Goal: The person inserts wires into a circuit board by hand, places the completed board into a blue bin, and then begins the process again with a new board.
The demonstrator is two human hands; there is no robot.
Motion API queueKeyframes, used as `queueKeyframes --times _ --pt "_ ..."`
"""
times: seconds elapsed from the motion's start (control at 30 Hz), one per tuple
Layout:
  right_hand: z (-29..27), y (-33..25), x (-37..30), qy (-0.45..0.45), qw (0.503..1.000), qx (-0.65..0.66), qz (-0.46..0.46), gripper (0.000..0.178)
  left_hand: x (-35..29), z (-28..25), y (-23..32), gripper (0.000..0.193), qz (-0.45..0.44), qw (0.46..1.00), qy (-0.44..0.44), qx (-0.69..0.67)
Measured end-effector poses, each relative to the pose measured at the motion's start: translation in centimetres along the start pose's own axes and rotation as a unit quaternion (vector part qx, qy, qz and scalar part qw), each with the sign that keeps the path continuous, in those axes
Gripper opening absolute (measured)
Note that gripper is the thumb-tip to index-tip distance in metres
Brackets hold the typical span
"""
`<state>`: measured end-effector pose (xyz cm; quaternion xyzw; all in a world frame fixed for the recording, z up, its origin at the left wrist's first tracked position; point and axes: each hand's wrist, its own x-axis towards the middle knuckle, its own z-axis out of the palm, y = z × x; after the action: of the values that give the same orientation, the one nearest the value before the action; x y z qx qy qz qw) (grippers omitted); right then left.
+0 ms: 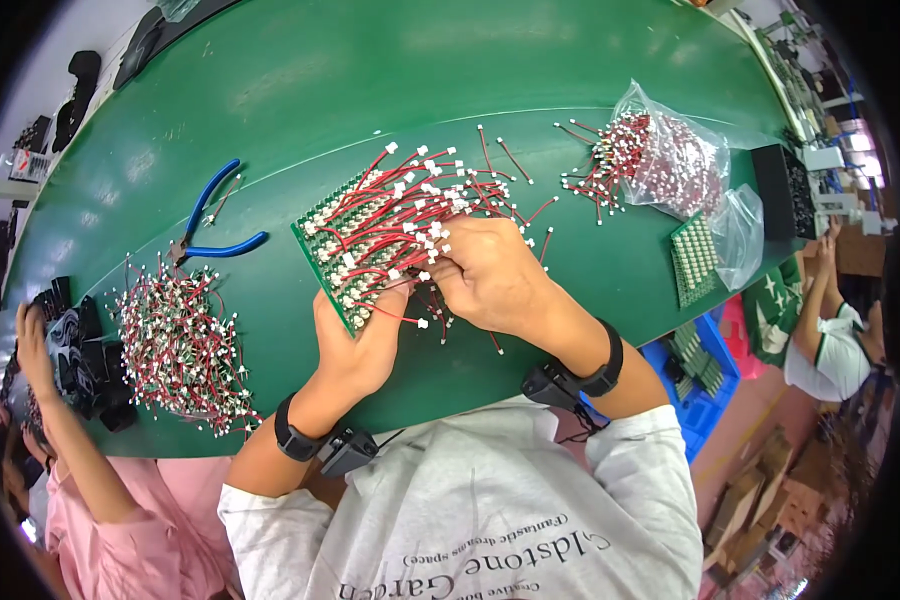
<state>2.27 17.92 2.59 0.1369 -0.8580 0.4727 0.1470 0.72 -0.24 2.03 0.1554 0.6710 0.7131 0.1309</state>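
Observation:
A green circuit board panel (315,255) stands tilted in front of me, with rows of white sockets. Many red and black connector cables (400,195) with white plugs rise from it. My left hand (360,340) grips the panel's near edge, thumb along its side. At the panel's right side my right hand (485,275) is closed in a pinch on a connector cable; its fingertips are partly hidden among the wires. Several loose connector cables (510,160) lie on the green table (370,90) just beyond and beside the panel.
Blue-handled pliers (228,247) and a heap of wired small boards (180,345) lie left. At right are a clear bag of cables (675,165), another board panel (692,260), a black box (782,190) and a blue crate (715,400). A co-worker's arm (80,450) reaches in at left.

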Motion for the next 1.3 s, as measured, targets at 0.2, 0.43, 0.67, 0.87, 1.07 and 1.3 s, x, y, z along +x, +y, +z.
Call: queueKeyframes --times 0.2,0.43,0.67,0.87,1.07,1.3 --pt "-0.6 -0.4 0.5 -0.015 1.000 0.007 0.016 0.003 0.1 -0.1 -0.1 0.019 0.011 1.000 -0.023 -0.011" --pt "-2.7 -1.5 0.6 -0.063 0.969 0.150 0.185 0.020 0.6 -1.1 -0.2 0.023 -0.009 0.990 0.044 -0.131" --pt "-1.8 -0.7 -0.1 -0.014 0.991 0.121 0.054 0.015 1.3 -1.4 -0.5 0.021 -0.041 0.985 0.065 -0.154" --pt "-1.5 -2.4 0.3 -0.040 0.987 0.139 0.071 0.015 0.7 -0.1 0.4 0.025 -0.030 0.993 0.070 -0.089" --pt "-0.9 -2.0 0.0 -0.032 0.977 0.170 0.127 0.008 0.2 -0.1 0.0 0.024 -0.023 0.997 0.037 -0.064" --pt "-0.2 -1.0 -0.3 0.036 0.999 0.020 -0.026 0.010 0.0 0.0 0.0 0.021 0.048 0.998 0.020 0.037"
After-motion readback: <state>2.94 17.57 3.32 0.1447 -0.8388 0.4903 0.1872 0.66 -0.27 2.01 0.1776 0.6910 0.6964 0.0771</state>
